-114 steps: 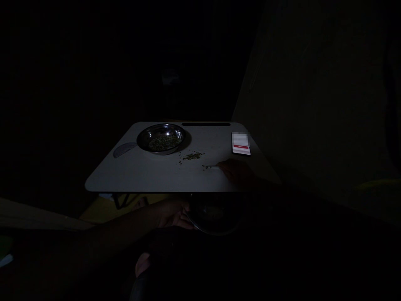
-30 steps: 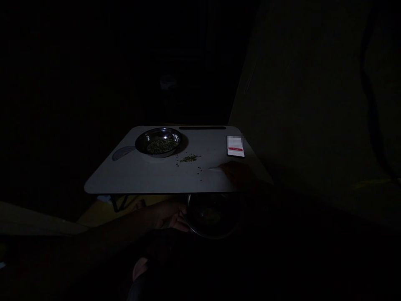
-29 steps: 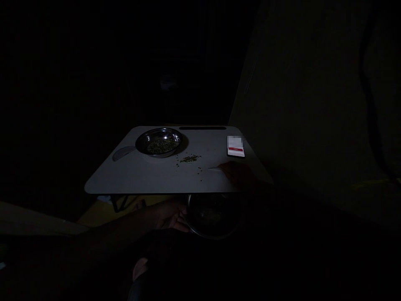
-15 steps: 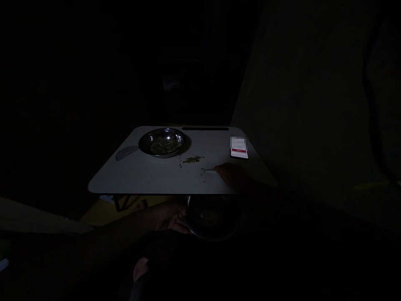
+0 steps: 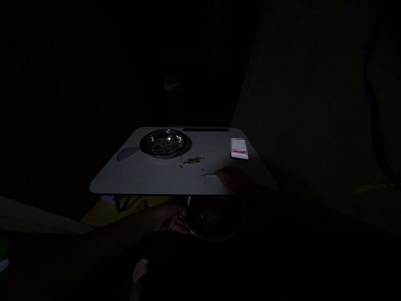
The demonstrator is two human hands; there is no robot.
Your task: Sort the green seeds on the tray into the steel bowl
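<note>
My right hand (image 5: pixel 233 177) is over the near right part of the white table, closed on a slim, pale, pointed tool (image 5: pixel 211 175) whose exact kind I cannot make out. The tool's tip touches or hovers by a few stray seeds (image 5: pixel 203 174). Just beyond lies a small scattered pile of greenish-brown seeds (image 5: pixel 192 160). Below the table's front edge, my left hand (image 5: pixel 176 220) grips the left rim of a dark metal bowl (image 5: pixel 216 239); its contents are too dark to tell. A shiny steel bowl (image 5: pixel 163 144) with similar seeds inside stands at the back left.
A lit phone (image 5: pixel 239 155) lies at the right of the white folding table (image 5: pixel 140 177). A clear protractor-like piece (image 5: pixel 128 154) rests near the left edge. A dark slot (image 5: pixel 206 129) runs along the back edge. A pale wall (image 5: pixel 297 104) rises on the right.
My right hand and the pale tool have shifted slightly towards the front edge, with the tip lower among the stray seeds. My left hand keeps its grip on the dark bowl.
</note>
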